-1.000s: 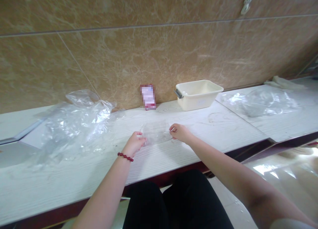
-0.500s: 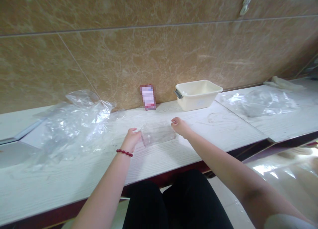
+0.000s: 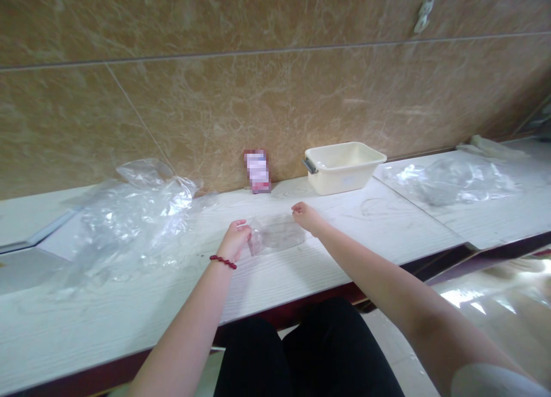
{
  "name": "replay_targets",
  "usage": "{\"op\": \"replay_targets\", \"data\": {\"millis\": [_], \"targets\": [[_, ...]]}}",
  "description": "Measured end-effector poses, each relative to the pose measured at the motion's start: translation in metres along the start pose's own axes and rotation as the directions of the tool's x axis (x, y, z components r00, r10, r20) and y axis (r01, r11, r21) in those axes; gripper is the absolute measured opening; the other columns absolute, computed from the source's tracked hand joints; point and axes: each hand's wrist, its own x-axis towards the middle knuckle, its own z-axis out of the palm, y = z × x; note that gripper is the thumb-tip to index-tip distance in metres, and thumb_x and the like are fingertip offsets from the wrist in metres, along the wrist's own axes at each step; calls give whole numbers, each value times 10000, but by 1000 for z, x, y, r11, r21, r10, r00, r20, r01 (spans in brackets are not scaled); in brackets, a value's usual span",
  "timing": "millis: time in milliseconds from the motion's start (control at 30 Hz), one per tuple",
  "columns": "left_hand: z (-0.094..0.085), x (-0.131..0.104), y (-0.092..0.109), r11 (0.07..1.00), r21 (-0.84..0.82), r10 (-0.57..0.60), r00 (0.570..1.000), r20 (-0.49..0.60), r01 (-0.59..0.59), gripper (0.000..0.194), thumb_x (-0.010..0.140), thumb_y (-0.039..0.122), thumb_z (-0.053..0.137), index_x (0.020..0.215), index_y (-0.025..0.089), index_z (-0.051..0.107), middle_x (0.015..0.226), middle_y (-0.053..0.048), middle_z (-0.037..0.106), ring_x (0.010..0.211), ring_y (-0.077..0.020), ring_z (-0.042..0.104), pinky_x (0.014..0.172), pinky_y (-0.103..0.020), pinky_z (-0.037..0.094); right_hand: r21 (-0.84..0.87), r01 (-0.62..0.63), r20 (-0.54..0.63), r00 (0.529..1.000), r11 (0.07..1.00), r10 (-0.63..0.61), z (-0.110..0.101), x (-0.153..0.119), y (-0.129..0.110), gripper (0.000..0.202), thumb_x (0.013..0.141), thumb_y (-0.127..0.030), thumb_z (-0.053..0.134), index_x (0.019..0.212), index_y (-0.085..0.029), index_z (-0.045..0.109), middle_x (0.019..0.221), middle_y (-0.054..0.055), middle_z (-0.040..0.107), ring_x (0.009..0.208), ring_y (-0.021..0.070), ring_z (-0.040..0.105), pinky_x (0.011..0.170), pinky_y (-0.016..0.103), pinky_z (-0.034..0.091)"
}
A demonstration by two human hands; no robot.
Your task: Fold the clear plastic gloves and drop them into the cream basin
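Observation:
A clear plastic bag (image 3: 278, 234) lies across the white wood-grain table (image 3: 275, 276) between my hands. My left hand (image 3: 236, 239), with a red bead bracelet at the wrist, is closed on the bag's left edge. At the bag's upper right, my right hand (image 3: 305, 216) pinches its edge between thumb and fingers. The bag looks flat and see-through; its far edge is hard to make out.
A cream bin (image 3: 342, 179) with a grey handle stands by the wall, right of a red and white packet (image 3: 257, 172). Crumpled plastic (image 3: 133, 213) covers the left, beside a box flap (image 3: 30, 265). More plastic (image 3: 456, 180) lies at right.
My left hand has shifted slightly right, towards the bag. My right hand has moved a little left, and the bag between them looks more rumpled.

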Motion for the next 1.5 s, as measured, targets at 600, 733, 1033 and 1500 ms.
{"op": "replay_targets", "data": {"millis": [600,733,1033,1500], "targets": [[-3,18,-16,907,403,152,987,-44,-122,362,640,165,549,983,131,438,856,-53,537,643,-97,530,595,-216,409,-447,418,249,907,791,-339,45,-34,-21,460,800,-339,299,1198,-122,373,1274,113,331,1175,240,260,942,396,206],[-1,12,-10,846,494,251,967,-37,-200,369,645,143,537,1004,144,450,956,-84,519,781,-142,540,726,-269,404,-452,417,215,909,788,-358,47,-38,-18,488,799,-393,286,1211,-144,365,1279,104,326,1181,251,241,947,407,180],[34,-4,-2,208,708,358,726,587,-675,375,818,250,286,1160,149,403,1230,-96,417,1162,-189,311,983,-352,138,-486,420,250,907,766,-338,46,-42,-20,530,778,-298,295,1265,-88,292,1310,111,277,1207,245,196,966,393,137],[5,1,-20,97,809,275,797,538,-580,647,732,560,319,1264,196,267,1352,-101,199,1235,-240,140,962,-476,19,-531,256,161,966,808,-200,27,-29,5,576,793,-498,207,1285,-202,238,1347,68,191,1224,258,137,936,519,55]]}}
